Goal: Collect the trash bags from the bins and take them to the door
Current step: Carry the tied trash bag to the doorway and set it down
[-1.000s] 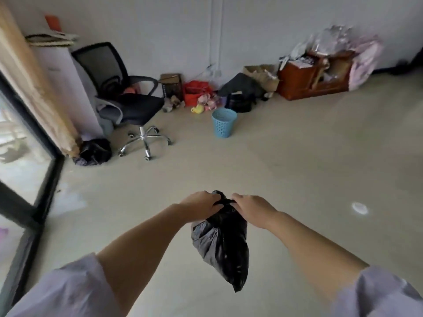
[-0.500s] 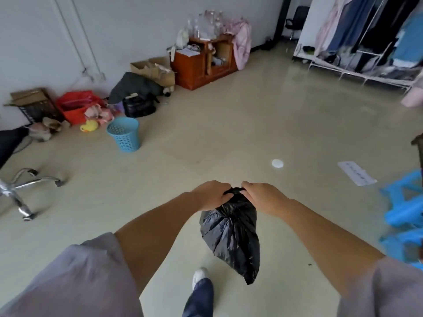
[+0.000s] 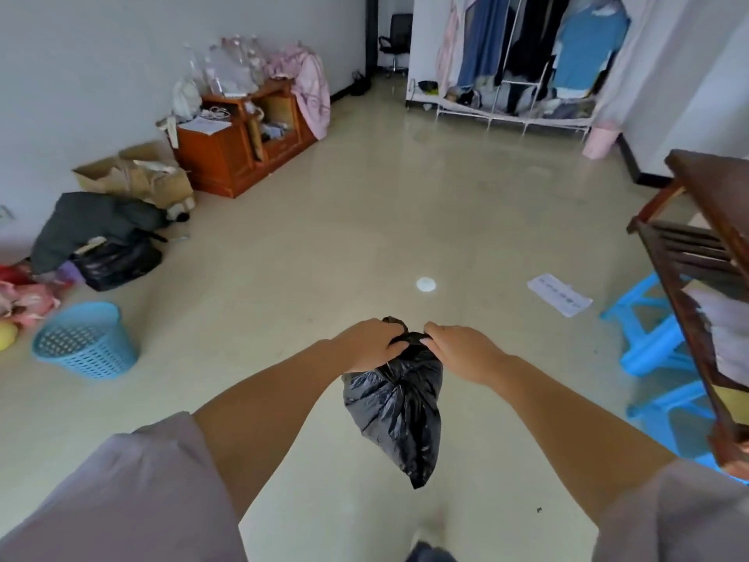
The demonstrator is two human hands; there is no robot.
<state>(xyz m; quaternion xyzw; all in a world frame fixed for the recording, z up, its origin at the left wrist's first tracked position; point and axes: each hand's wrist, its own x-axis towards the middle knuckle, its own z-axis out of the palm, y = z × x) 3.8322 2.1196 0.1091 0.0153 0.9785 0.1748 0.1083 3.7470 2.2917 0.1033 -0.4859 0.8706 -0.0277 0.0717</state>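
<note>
Mid-frame, above the floor: black trash bag hangs in the air, gathered neck at top, body tapering to a point below. Left hand grips the neck from the left, fingers curled into the bunched plastic. Right hand grips the same neck from the right, fingers curled round it too. Both hands touch the bag, knuckles nearly meeting over the top. Both forearms bare, pale sleeves at the bottom corners.

Far left on the floor: blue mesh bin, upright, well apart from the bag; can't tell what's inside. Beyond it, a second black bag sits on the floor under a dark garment, beside an open cardboard box. Wooden cabinet against the left wall, cluttered on top, pink cloth draped over its right end.

Back right: clothes rack with hanging garments. Right edge: dark wooden shelf unit, blue plastic stools beside it. Sheet of paper and a small white disc lie on the floor ahead of the hands.
</note>
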